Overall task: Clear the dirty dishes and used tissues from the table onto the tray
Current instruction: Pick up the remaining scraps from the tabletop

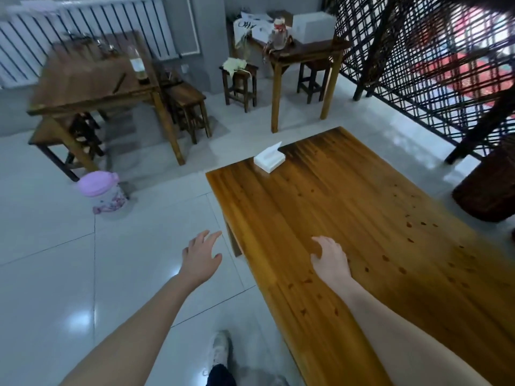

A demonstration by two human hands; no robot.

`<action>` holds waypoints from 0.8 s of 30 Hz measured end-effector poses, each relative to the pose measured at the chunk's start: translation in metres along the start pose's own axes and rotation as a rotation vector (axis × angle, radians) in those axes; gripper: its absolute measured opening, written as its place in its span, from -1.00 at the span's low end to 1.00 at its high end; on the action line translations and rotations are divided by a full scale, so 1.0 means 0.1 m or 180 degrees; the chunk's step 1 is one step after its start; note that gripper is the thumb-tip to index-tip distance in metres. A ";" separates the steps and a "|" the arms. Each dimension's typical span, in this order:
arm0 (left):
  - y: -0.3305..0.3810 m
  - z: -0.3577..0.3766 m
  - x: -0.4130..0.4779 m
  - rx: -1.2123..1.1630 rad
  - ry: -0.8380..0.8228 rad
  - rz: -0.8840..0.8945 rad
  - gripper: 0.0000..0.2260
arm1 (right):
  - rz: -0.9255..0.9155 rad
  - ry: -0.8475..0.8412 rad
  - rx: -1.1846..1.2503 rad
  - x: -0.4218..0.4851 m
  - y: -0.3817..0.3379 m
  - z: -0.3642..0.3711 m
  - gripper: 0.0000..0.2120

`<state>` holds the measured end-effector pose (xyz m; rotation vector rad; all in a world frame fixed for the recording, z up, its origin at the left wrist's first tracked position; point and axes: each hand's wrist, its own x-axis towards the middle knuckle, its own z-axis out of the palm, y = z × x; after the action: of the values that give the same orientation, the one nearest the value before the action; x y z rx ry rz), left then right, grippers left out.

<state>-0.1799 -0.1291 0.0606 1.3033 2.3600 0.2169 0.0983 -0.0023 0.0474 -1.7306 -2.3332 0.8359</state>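
Both empty: left hand (pixel 202 254) spread beside the worktop (pixel 362 213), right hand (pixel 330 257) relaxed above it. No dishes or tray visible, perhaps elsewhere; a careless sweep could knock the edge-set tissue box (pixel 269 160) off

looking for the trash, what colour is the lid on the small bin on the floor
Pink lid, seen in the head view.

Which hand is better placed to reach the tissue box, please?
Probably the right hand: it is over the table, where the tissue box sits at the far corner. The left hand is off the table, over the floor.
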 end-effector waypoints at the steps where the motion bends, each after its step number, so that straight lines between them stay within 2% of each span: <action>1: -0.06 -0.03 0.08 -0.0031 0.0006 -0.0008 -0.49 | 0.0001 -0.0004 -0.0015 0.07 -0.07 0.01 -0.57; 8: -0.46 -0.36 0.85 -0.0120 -0.0017 0.0149 -0.47 | 0.0007 0.0201 -0.0080 0.74 -0.77 0.09 -0.57; 13: -0.88 -0.89 1.67 -0.0100 0.0086 0.0342 -0.48 | 0.0225 0.0419 0.0005 1.23 -1.45 0.30 -0.58; 17: -1.18 -1.18 2.17 -0.0085 0.0012 0.0403 -0.48 | 0.0160 0.0551 0.0230 1.47 -1.91 0.52 -0.61; 20: -1.26 -1.22 2.43 -0.0052 -0.0127 0.0524 -0.48 | 0.0247 0.0627 0.0299 1.62 -2.05 0.59 -0.61; 24: -1.24 -1.17 2.68 -0.0102 -0.0303 0.0691 -0.48 | 0.0642 0.0766 0.0391 1.79 -2.00 0.58 -0.63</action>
<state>-0.4514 0.0358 0.0441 1.5200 2.1274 0.2513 -0.1559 0.1015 0.0568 -1.9168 -1.9400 0.7344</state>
